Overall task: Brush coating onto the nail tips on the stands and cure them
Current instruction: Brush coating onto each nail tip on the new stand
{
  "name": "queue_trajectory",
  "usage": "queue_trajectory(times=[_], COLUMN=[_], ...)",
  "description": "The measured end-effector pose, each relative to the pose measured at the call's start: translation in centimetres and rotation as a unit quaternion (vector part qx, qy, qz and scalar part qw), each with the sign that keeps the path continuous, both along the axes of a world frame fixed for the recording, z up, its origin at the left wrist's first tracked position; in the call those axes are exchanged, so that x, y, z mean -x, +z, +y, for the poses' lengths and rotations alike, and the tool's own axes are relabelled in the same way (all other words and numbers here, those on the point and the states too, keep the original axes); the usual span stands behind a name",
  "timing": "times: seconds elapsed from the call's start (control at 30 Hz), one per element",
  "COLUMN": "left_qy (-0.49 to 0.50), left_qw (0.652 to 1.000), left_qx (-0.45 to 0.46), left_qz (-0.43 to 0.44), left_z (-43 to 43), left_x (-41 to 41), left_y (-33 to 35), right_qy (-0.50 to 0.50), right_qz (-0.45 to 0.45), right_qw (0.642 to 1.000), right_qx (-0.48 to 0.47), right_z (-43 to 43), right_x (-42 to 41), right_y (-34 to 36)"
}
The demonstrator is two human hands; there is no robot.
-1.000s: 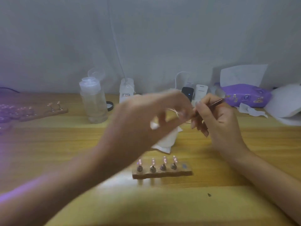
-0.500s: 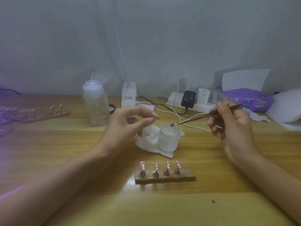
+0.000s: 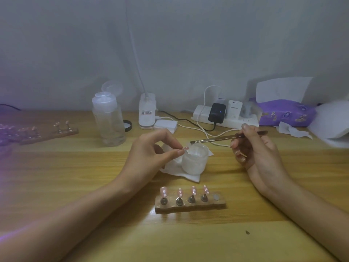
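My left hand [image 3: 151,154] pinches a small pink nail tip [image 3: 186,147] between thumb and forefinger, just left of a frosted jar [image 3: 194,159] standing on a white tissue. My right hand [image 3: 255,150] grips a thin metal-handled brush [image 3: 222,138]; its bristle end hovers above the jar's rim. In front of me a wooden stand [image 3: 190,204] carries several pink nail tips on metal holders, and its rightmost magnet spot is bare.
A clear pump bottle [image 3: 108,121] with its lid flipped up stands at the back left, beside another wooden stand [image 3: 49,132] under purple light. Behind lie a power strip [image 3: 224,118] with chargers and cables, a purple tissue pack [image 3: 285,113] and loose tissues.
My hands have separated from where they met above the jar. The left hand lowered and now shows the nail tip in its pinch; the right hand drew the brush back to the right.
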State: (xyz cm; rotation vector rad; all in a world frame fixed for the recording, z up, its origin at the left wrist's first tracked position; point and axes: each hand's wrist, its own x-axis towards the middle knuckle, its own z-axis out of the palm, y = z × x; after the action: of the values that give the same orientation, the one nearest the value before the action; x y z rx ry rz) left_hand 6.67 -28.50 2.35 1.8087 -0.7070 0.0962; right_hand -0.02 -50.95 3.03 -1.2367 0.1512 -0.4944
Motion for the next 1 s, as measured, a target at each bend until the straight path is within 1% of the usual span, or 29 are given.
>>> queue_trajectory(times=[0.2,0.33,0.5,0.57,0.73,0.9,1.0], left_qy=[-0.004,-0.005,0.017,0.020,0.019,0.023,0.030], left_qw=[1.000,0.999,0.995,0.994,0.993,0.990,0.988], left_qx=[-0.002,-0.013,-0.044,-0.047,-0.047,-0.058,-0.063], left_qz=[-0.009,-0.038,-0.088,-0.094,-0.107,-0.128,-0.137], left_z=[0.26,0.42,0.73,0.76,0.74,0.80,0.84], left_x=[-0.13,-0.28,-0.39,-0.39,-0.23,-0.19,-0.16], left_y=[-0.07,-0.10,-0.18,-0.18,-0.05,0.02,0.01], right_qy=[0.013,0.005,0.019,0.007,0.017,0.012,0.010], right_qz=[-0.001,0.001,0.002,0.001,-0.003,-0.008,0.002], right_qw=[0.999,1.000,0.998,0.999,0.998,0.998,0.998], right_qx=[0.053,0.028,0.057,0.050,0.067,0.062,0.067], right_z=[0.25,0.08,0.18,0.09,0.20,0.14,0.21], right_x=[0.07,0.10,0.02,0.07,0.12,0.07,0.07], right_y=[-0.07,-0.08,-0.14,-0.16,-0.12,-0.11,-0.14])
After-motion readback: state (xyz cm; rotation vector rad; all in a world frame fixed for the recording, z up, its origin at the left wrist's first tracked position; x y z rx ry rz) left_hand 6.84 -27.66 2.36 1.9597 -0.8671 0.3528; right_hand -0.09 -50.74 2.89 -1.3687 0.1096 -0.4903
